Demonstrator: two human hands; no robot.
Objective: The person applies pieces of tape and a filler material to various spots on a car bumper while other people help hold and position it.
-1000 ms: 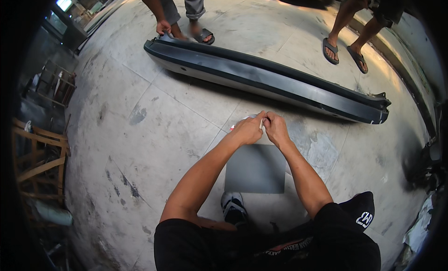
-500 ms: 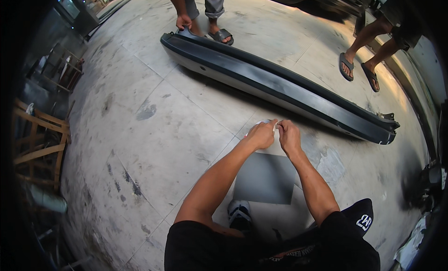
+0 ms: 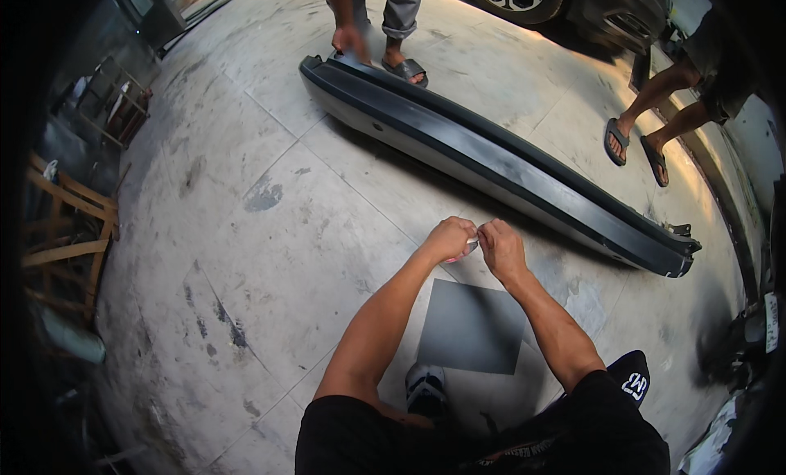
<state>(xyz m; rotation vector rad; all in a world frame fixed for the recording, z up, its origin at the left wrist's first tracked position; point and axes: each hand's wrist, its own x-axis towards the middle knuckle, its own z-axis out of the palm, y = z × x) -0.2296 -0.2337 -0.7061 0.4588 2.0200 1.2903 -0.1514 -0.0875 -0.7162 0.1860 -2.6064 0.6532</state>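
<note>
Presently, nearest: grey sheet (image 3: 472, 326) flat on the floor (image 3: 205, 311), toward its near edge, just beyond a shoe (image 3: 426, 381); neither hand on it. Past the sheet's far edge, both hands are raised together. Left hand (image 3: 450, 240) curled closed on a small pale item (image 3: 472, 243) with a touch of red; right hand (image 3: 503, 250) has thumb and fingers drawn together at the item's right side, seemingly pinching it too. Progress, as judged: item in hand, handling under way, not yet set down. Whether it is opened or peeled: cannot tell, too small. Farther: dark bumper (image 3: 491, 162), slanting from the floor's far side toward its right edge, untouched by these hands. A co-worker's hand (image 3: 350, 43), blurred, at its far-left end; contact unclear.
</note>
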